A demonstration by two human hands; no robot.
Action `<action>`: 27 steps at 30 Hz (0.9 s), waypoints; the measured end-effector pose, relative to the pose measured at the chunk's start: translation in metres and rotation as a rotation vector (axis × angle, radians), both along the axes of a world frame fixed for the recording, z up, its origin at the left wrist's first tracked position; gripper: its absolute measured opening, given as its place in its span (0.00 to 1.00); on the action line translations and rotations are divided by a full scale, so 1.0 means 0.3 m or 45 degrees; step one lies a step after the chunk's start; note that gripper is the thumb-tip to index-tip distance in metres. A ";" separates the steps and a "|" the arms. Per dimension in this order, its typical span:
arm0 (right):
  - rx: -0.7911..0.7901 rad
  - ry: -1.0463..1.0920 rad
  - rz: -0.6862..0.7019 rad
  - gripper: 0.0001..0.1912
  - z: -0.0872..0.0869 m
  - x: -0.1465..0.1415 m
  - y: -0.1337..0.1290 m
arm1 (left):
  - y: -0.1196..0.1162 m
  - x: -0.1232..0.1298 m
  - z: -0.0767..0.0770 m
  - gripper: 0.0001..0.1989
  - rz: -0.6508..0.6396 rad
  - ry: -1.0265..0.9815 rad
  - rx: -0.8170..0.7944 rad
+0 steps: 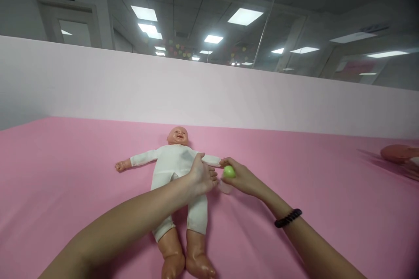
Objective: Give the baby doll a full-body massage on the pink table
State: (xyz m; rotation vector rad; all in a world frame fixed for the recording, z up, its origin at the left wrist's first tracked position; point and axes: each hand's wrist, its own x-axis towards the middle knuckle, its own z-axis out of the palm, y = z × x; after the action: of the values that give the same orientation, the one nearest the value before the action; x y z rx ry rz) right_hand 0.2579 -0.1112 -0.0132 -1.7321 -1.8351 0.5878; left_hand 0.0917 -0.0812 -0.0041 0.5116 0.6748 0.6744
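Observation:
A baby doll (173, 170) in a white one-piece suit lies on its back on a pink sheet (81, 209), its head away from me and its bare plastic feet toward me. My left hand (201, 175) rests palm down across the doll's side, holding nothing. My right hand (240, 178) is beside the doll's outstretched arm, its fingertips at the end of the sleeve. It grips a small translucent bottle (225, 187) with a green top (229, 171). The doll's hand on that side is hidden.
A reddish-brown rounded object (394, 153) lies at the far right edge of the pink sheet. A pale pink wall (196, 91) rises behind the sheet, with a glass partition and ceiling lights above it. A black coiled band (288, 218) circles my right wrist.

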 end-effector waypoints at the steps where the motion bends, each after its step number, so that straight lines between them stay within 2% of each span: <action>1: -0.039 -0.007 0.041 0.22 0.011 -0.021 0.007 | 0.006 0.003 -0.003 0.26 0.026 0.010 -0.020; 4: -0.061 -0.018 0.084 0.27 0.059 -0.058 0.030 | 0.013 0.011 -0.003 0.22 0.161 0.030 -0.046; 8: 0.240 -0.058 -0.083 0.34 0.108 -0.090 0.082 | 0.008 0.015 0.000 0.22 0.227 0.054 -0.056; 10: 0.232 -0.201 -0.131 0.32 0.098 -0.115 0.105 | 0.007 0.014 -0.001 0.22 0.208 0.057 -0.056; 14: 0.009 -0.468 -0.106 0.30 0.035 -0.164 0.116 | 0.015 0.013 -0.014 0.22 0.195 0.019 -0.036; 18: 0.130 -0.486 -0.142 0.25 0.000 -0.179 0.102 | 0.025 0.015 -0.024 0.20 0.249 0.024 -0.069; 23: 0.180 -0.638 -0.288 0.11 -0.013 -0.103 0.103 | 0.025 -0.002 0.009 0.20 0.364 0.043 -0.089; 27: 0.125 -0.641 -0.346 0.16 -0.016 0.038 0.108 | 0.021 -0.030 0.066 0.27 0.352 0.021 -0.036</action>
State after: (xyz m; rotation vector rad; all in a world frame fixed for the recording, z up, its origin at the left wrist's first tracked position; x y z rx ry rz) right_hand 0.2694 -0.0787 -0.0181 -2.1495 -1.8514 -0.0572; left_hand 0.0827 -0.0749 0.0157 0.4011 0.7775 0.9194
